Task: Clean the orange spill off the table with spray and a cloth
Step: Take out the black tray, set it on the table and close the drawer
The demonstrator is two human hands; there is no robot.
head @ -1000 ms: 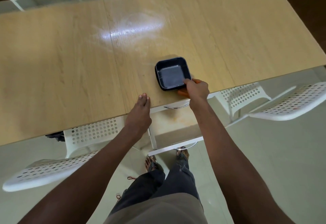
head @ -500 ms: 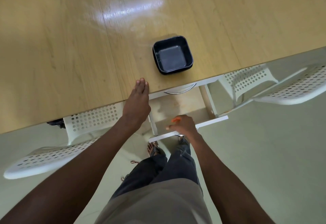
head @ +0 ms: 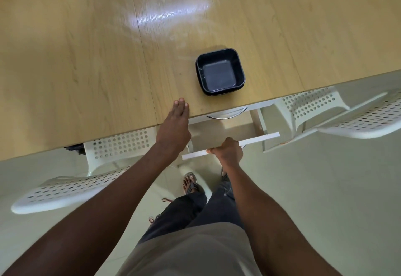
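Observation:
A light wooden table (head: 86, 58) fills the upper part of the head view, with a shiny streaked patch (head: 171, 12) near its middle. No orange spill, spray bottle or cloth shows. A black square dish (head: 220, 71) sits empty near the front edge. My left hand (head: 175, 123) lies flat on that edge, fingers together, holding nothing. My right hand (head: 229, 152) is curled over the white front panel (head: 260, 139) of a drawer pulled out below the tabletop.
Above the pulled-out drawer is a shut drawer with a curved metal handle (head: 226, 114). White perforated chairs stand at the left (head: 71, 191) and at the right (head: 358, 121) of my legs. My sandalled feet are on the pale tiled floor.
My right hand left the dish with something orange, dropped over the drawer, and now grips the drawer front; the orange thing is out of sight. My left hand stayed put.

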